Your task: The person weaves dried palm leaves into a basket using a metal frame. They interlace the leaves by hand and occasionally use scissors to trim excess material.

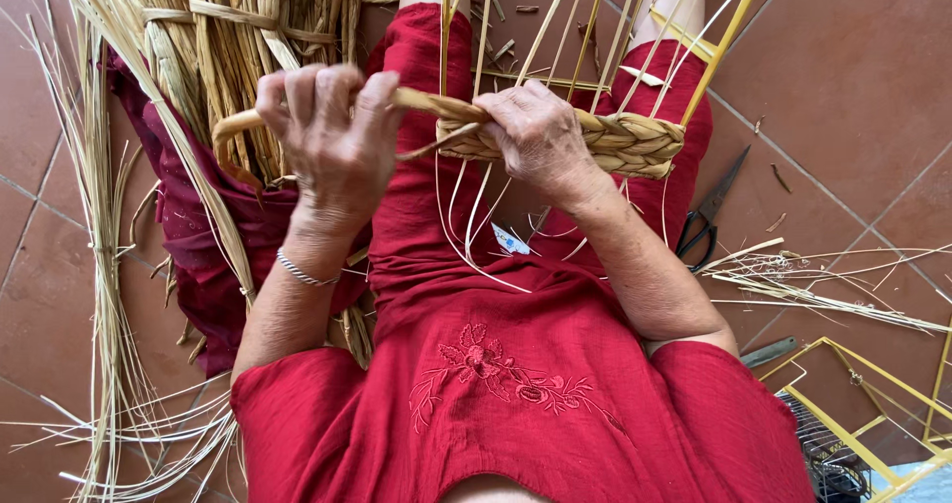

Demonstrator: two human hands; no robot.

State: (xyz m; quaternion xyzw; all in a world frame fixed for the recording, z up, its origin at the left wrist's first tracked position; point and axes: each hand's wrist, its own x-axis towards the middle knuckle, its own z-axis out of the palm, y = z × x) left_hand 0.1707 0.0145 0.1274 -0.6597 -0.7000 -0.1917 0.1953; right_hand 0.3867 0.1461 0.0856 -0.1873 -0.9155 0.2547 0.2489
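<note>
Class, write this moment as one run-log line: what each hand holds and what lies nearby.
left hand: grip shut on straw strand | right hand: pressing woven band on yellow frame | scissors: on floor tiles

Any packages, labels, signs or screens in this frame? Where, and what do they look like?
No packages, signs or screens.
Small white-and-blue tag or paper scrap: on the red dress at the lap, below the right hand; roughly rectangular, too small to tell whether it is a label.
Otherwise only the woven straw band, the bundle of dried rush stalks and the black scissors on the floor tiles.
</note>
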